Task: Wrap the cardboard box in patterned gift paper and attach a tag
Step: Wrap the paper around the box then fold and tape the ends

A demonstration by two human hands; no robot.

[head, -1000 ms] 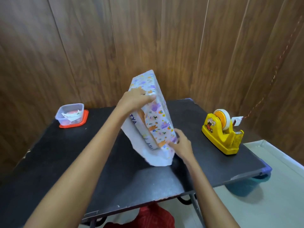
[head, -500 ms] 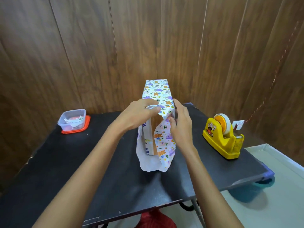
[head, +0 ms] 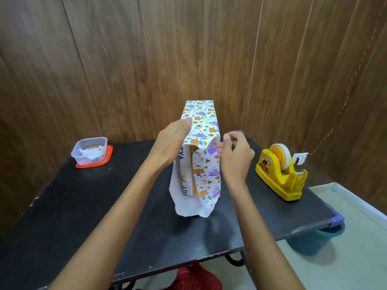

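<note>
The cardboard box [head: 189, 164] stands upright on end in the middle of the black table [head: 83, 206]. Patterned gift paper [head: 206, 126] covers its top and sides. The end facing me is open: brown cardboard with blue letters shows between a white left flap [head: 174, 195] and a patterned right flap [head: 209, 181]. My left hand [head: 171, 141] grips the box's upper left side, thumb up on the paper. My right hand [head: 235, 155] is curled at the right flap's top edge, fingertips pinching the paper there. I see no tag on the box.
A yellow tape dispenser [head: 280, 174] sits at the table's right, a paper tag on red string [head: 300, 159] beside it. A clear plastic tub [head: 90, 150] with paper scraps stands on a red lid at the back left. The wooden wall is close behind. A red bag [head: 194, 277] lies below the front edge.
The box went from tilted to standing upright. My right hand rose from the lower corner to the right flap, then drew back to its edge. My left hand slid higher.
</note>
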